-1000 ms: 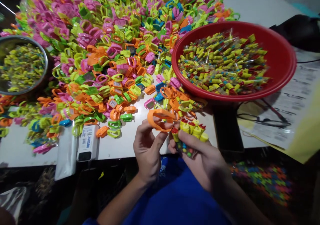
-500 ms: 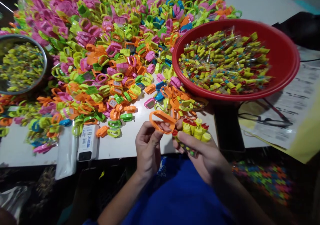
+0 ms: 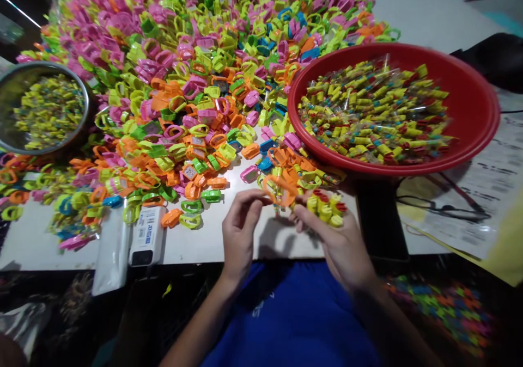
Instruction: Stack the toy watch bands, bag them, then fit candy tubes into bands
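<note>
My left hand (image 3: 241,231) is at the front edge of the white table, its thumb and fingers closed near the left end of an orange plastic band (image 3: 281,191). Whether the fingers still pinch the band is hard to see. In my right hand (image 3: 341,242) is a bunch of yellow candy packets (image 3: 324,208) with red ends, and its fingertips are beside the right end of the orange band. Below the band a small wrapped packet (image 3: 277,206) shows, partly hidden.
Colourful plastic watch-like pieces (image 3: 163,105) are heaped across the table. A red basin (image 3: 469,116) of yellow packets stands right, a metal bowl (image 3: 86,103) left. Glasses (image 3: 453,209) lie on papers; a white device (image 3: 147,236) sits near the front edge.
The view has shifted, so the table appears lower. The orange band has moved away from my left palm towards the heap and my right fingertips, and my hands are slightly farther apart.
</note>
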A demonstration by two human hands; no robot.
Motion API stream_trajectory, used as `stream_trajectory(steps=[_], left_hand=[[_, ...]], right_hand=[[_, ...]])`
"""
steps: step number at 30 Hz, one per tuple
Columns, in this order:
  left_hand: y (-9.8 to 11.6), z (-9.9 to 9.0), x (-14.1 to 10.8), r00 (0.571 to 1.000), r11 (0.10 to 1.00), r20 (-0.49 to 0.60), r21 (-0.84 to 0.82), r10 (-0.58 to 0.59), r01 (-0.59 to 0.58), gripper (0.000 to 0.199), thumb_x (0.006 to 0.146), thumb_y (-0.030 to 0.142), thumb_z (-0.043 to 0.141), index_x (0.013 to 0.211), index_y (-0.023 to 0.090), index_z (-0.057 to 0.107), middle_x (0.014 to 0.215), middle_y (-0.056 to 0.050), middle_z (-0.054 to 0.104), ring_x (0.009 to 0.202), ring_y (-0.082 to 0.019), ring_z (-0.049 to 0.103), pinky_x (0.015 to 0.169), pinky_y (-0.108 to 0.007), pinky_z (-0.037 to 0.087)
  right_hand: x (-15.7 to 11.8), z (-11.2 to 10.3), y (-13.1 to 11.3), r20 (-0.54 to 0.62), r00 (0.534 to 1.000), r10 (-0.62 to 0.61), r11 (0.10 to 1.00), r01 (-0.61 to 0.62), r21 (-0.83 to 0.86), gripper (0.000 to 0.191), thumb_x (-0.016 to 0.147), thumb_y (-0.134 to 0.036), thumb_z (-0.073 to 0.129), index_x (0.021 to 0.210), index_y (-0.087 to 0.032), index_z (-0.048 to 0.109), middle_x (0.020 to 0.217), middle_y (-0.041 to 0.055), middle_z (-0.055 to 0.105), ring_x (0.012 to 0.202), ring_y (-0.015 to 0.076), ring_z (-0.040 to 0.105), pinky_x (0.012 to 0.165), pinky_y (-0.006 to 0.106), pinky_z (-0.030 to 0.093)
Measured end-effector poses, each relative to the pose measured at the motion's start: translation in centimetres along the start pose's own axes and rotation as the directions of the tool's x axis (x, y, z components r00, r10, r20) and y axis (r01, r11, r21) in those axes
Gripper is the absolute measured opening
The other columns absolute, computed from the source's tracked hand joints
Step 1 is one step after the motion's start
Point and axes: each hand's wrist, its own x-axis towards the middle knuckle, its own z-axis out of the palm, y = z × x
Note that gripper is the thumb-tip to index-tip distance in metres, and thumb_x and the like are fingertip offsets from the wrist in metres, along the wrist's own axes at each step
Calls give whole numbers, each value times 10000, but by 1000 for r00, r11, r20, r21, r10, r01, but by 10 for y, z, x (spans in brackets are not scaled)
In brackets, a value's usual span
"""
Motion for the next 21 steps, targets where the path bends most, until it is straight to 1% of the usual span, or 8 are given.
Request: stream_trajectory(steps=[4,8,10,13,15,17,19,21], left_hand=[[-12,-59,32,981,746,-26,654,190,-127,235,1063,370,619,1219,227,722,1224,-82,673,907,-177,648,826,-311,545],[-22,-110,49,996,464,74,882,41,-84,233,1057,322,603,1247,228,699,1247,-87,665,806,-176,624,763,-332,511],[-27,-120,50,996,451,88,890,-14,-72,173,1033,321,640,1153,225,718,1171,-75,669,813,-184,626,733,-319,499],[-29,-116,46,996,623,63,782,-67,-8,143,998,355,704,1019,213,704,931,-23,659,703,-154,591,666,-284,490],[-24,-102,40,995,788,50,615,-84,35,179,983,379,741,1023,213,689,835,9,646,643,-132,584,619,-260,494],[-16,-83,32,998,894,57,448,-23,-6,171,982,358,759,1052,217,695,872,4,669,680,-128,633,626,-249,532],[-6,-62,22,989,914,81,379,126,-147,111,988,287,757,1075,226,723,983,-20,695,812,-144,687,702,-256,588],[4,-45,13,949,859,126,403,288,-314,133,993,200,741,1118,244,754,1066,-35,708,933,-158,702,793,-271,619]], right_hand=[[24,-19,-2,-132,963,-235,945,195,-263,356,854,-424,885,1112,-212,761,1225,96,808,1060,263,780,983,408,613],[26,-30,-1,-149,852,-502,743,337,-578,385,910,-425,818,1232,-231,736,1324,110,773,1151,288,752,1038,438,587],[21,-33,6,-152,792,-591,632,338,-697,346,940,-429,790,1217,-231,731,1235,110,786,1046,277,760,961,423,599],[13,-34,17,-213,745,-632,611,310,-729,326,923,-465,808,1110,-214,718,1024,97,782,890,260,750,836,390,602],[11,-32,19,-256,797,-547,697,265,-666,396,883,-519,834,1093,-211,702,919,72,760,742,222,712,698,347,586],[8,-27,16,-227,919,-322,839,166,-518,486,848,-594,840,1105,-207,694,804,30,712,591,170,624,541,295,515],[5,-19,9,-114,993,-41,938,-1,-347,557,805,-664,847,1065,-195,698,684,-12,633,495,128,516,431,252,401],[0,-11,1,47,986,160,956,-143,-256,555,793,-683,851,966,-174,712,630,-19,588,475,110,474,412,239,354]])
